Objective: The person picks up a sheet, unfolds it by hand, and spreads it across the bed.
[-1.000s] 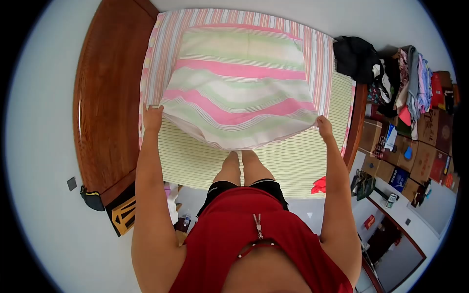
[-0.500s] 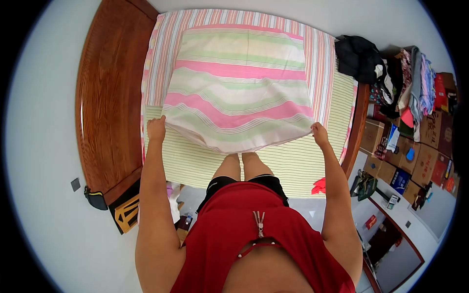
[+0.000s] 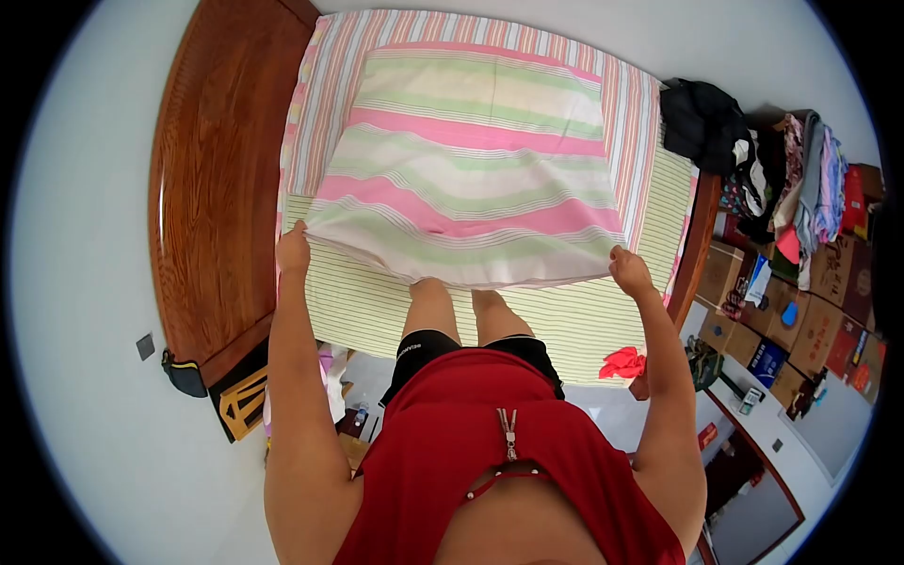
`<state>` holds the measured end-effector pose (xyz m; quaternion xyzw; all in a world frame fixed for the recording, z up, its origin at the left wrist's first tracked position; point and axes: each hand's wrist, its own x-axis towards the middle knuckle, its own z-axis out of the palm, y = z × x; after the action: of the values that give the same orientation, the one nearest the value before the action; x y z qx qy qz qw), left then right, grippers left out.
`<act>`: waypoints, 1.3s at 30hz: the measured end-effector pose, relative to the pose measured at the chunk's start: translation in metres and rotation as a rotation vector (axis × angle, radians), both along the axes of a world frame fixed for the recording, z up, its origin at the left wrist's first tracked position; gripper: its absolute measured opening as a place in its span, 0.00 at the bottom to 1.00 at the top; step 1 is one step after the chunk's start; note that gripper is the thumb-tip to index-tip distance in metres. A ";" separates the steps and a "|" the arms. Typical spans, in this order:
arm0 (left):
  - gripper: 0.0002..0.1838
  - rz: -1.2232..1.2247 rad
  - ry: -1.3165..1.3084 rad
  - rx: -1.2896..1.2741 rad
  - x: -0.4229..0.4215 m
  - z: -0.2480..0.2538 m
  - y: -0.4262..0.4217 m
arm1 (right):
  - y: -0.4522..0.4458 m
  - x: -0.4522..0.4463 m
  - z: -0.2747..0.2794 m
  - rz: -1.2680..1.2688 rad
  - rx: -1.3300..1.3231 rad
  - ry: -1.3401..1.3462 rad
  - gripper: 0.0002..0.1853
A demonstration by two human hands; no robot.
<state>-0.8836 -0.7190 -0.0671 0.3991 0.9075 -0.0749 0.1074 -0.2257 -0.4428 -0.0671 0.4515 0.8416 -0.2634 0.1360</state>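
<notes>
A striped sheet in pink, green and cream spreads across the bed in front of me. My left hand is closed on its near left corner, by the wooden headboard. Its near right corner is pinched in my right hand. Between the hands the near edge hangs in a shallow sag just beyond my knees, with soft waves in the cloth. Under it lie a yellow-green striped mat and, farther off, a red-and-grey striped bed cover.
The wooden headboard rises on the left. Dark clothing is heaped at the bed's right corner, near stacked cardboard boxes. A red cloth lies on the mat's near right edge. A wooden rail borders the right side.
My hands have moved slightly farther apart, and the sheet's near edge is stretched wider and flatter. Both hands keep hold of the corners. The view has shifted a little.
</notes>
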 end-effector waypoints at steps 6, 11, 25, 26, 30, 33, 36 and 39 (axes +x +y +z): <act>0.09 0.160 -0.035 0.005 -0.047 0.002 -0.017 | -0.005 0.000 0.045 0.323 -0.028 -0.224 0.24; 0.09 0.165 0.007 0.037 -0.096 0.022 0.004 | 0.012 0.004 0.053 0.188 0.253 -0.507 0.21; 0.06 -0.056 0.028 -0.455 -0.232 0.051 -0.120 | -0.080 0.045 0.128 -0.361 0.103 -0.743 0.08; 0.06 -0.030 0.016 -0.468 -0.236 0.050 -0.125 | -0.084 0.041 0.136 -0.400 0.013 -0.790 0.09; 0.08 -0.033 -0.008 -0.519 -0.232 0.062 -0.118 | -0.099 0.050 0.132 -0.455 0.000 -0.725 0.09; 0.09 -0.025 -0.043 -0.523 -0.222 0.060 -0.110 | -0.093 0.044 0.114 -0.408 -0.017 -0.714 0.09; 0.10 -0.103 -0.065 -0.545 -0.205 0.038 -0.089 | -0.074 0.018 0.081 -0.285 -0.041 -0.640 0.09; 0.10 -0.286 -0.091 -0.443 -0.184 0.002 -0.034 | -0.031 -0.059 0.052 -0.195 -0.012 -0.592 0.09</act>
<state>-1.0672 -0.7533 -0.0649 0.4932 0.7975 -0.2681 0.2210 -0.2844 -0.4742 -0.0154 0.5864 0.7166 -0.1374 0.3518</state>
